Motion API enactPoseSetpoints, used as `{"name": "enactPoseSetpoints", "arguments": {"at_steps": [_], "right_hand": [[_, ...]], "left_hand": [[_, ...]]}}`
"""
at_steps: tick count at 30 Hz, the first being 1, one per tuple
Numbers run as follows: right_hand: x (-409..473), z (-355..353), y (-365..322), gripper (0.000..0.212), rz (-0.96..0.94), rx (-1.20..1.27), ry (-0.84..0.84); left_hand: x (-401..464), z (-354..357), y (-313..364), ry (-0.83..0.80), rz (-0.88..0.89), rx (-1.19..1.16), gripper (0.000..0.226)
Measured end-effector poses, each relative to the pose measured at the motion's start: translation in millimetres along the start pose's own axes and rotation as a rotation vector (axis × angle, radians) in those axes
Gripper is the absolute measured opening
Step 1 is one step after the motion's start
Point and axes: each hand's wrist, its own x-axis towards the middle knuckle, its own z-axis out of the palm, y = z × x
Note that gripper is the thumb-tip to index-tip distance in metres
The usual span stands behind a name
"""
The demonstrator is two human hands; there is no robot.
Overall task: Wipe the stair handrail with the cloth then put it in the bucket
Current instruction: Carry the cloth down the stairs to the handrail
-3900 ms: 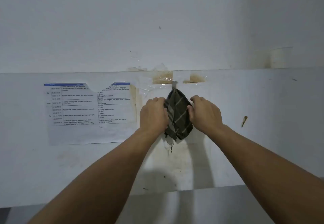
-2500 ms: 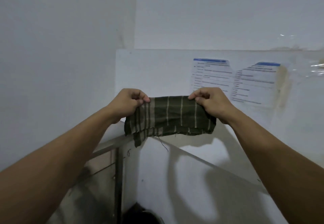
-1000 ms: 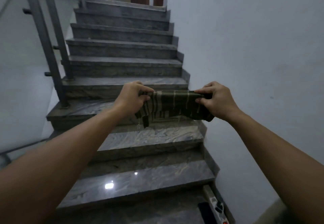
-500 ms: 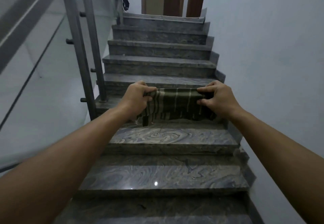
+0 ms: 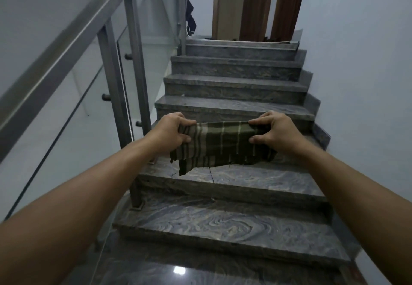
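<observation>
Since half a second ago the view has swung a little further left and nearer the stairs, so the handrail (image 5: 66, 37) now runs larger across the upper left, while both hands have stayed on the cloth in much the same spread

At far left the steel handrail slopes up toward the landing, carried on metal posts (image 5: 113, 77) with a glass panel (image 5: 66, 110) below it. Right of that, the left hand (image 5: 172, 131) has its grip clamped on the left end of the cloth (image 5: 220, 144), fingers curled over the top edge. The cloth, dark green with pale stripes, hangs stretched between the hands, in the air above the marble steps (image 5: 223, 224), well apart from the rail; loose threads dangle from its lower hem. The right hand (image 5: 273, 131) pinches the right end, thumb underneath. No bucket is in view.

The wiping has not begun, as I judge it. To do it well, bunch the cloth into one palm, most likely the left, nearest the rail, wrap it around the bar so it covers top and sides, and draw it along in long overlapping strokes, keeping the threads from snagging on the post tops
</observation>
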Motion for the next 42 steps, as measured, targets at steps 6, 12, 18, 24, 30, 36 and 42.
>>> {"name": "enactPoseSetpoints", "arguments": {"at_steps": [6,12,18,24,30,36,42], "right_hand": [[100.6,-15.0,-13.1,0.053,-0.043,0.016,-0.049],[204.0,-17.0,-22.3,0.052,-0.076,0.011,-0.052],[303.3,-34.1,-32.4,0.052,-0.081,0.013,-0.039],[387.0,-65.4,-31.1,0.05,-0.064,-0.013,-0.015],[472.9,-89.4,-11.5,0.054,-0.079,-0.007,0.02],[575.7,-124.0,-0.5,0.054,-0.129,0.025,-0.004],[674.3,-146.3,-12.4,0.053,-0.159,0.084,-0.034]], "left_hand": [[68.2,-53.8,-3.2,0.047,-0.075,0.025,0.052],[145.7,-101.7,-22.6,0.092,-0.108,0.005,0.05],[232.5,-148.8,-35.3,0.084,-0.11,-0.005,0.054],[318.3,-187.4,-27.3,0.1,-0.101,-0.01,0.055],[405.7,-207.1,-18.8,0.134,-0.088,0.029,0.053],[495.1,-240.2,-3.1,0.187,-0.172,0.073,0.053],[568.9,-292.6,-1.2,0.232,-0.211,0.11,0.053]]}}
